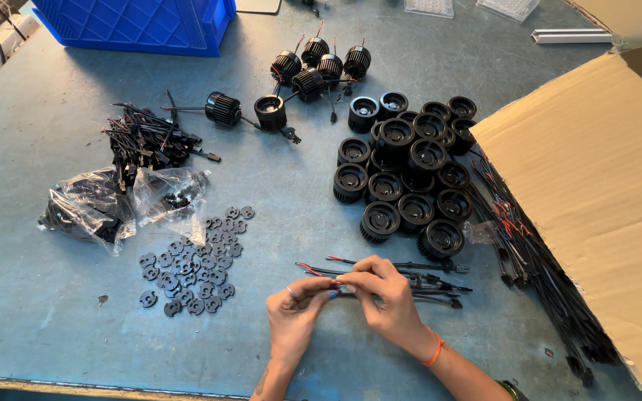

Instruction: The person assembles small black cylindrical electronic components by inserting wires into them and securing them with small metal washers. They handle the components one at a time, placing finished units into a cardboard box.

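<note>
Already seven wired housings (pixel 313 70) lie beyond the fingers (many bare housings (pixel 403 171) remain), while left hand (pixel 297 308) and right hand (pixel 384 293) pinch one cable (pixel 410 286).

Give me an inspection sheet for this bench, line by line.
Surface: grey-blue table, scuffed.
Job's things: wire lead pinched between left hand and right hand; more leads beside them.
Clutter: black ribbed housings heaped; wired housings; flat black discs; plastic bags.
Grippers: both hands closed on the lead.
Cables: connector bundle; long wires along the cardboard box.
Surroundings: blue crate.
</note>
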